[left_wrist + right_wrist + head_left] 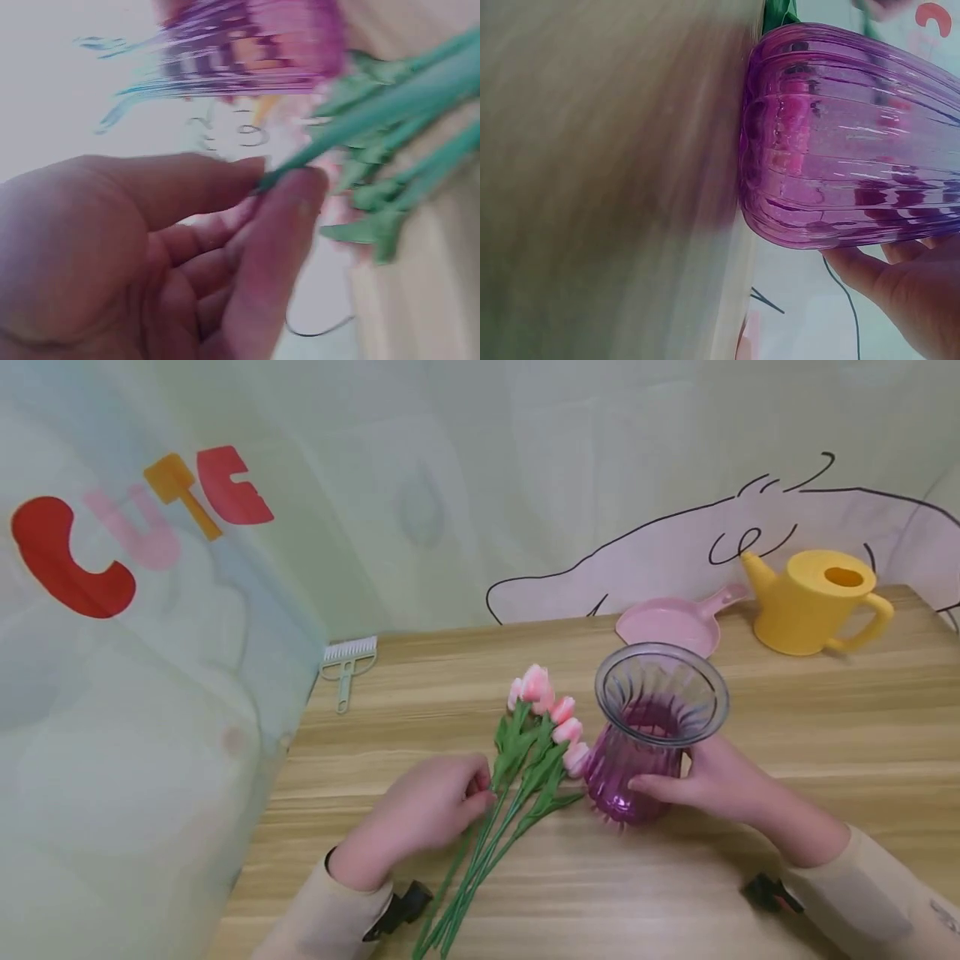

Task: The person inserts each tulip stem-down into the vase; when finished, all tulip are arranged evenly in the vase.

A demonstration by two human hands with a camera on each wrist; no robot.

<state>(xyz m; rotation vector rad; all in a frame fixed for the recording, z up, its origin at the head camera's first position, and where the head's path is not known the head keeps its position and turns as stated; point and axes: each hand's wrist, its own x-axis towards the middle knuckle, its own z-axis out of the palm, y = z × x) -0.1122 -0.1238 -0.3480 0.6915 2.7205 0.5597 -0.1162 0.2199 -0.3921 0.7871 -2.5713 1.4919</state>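
Several pink artificial tulips (529,752) lie in a loose bunch on the table, blooms toward the back and stems toward the front edge. Between thumb and forefinger, my left hand (442,802) pinches one green stem (375,116), as the left wrist view shows up close. To the right of the blooms stands a ribbed glass vase (633,768), purple below and clear grey at its flared rim. My right hand (720,781) grips the vase from its right side, thumb in front; the other fingers are partly hidden behind the glass. In the right wrist view, the vase base (754,150) meets the tabletop.
A pink dustpan (667,622) lies behind the vase, and a yellow watering can (798,610) stands at the back right. Near the left edge lies a small pale green brush (345,672). A printed curtain (450,485) hangs behind the wooden table (825,760).
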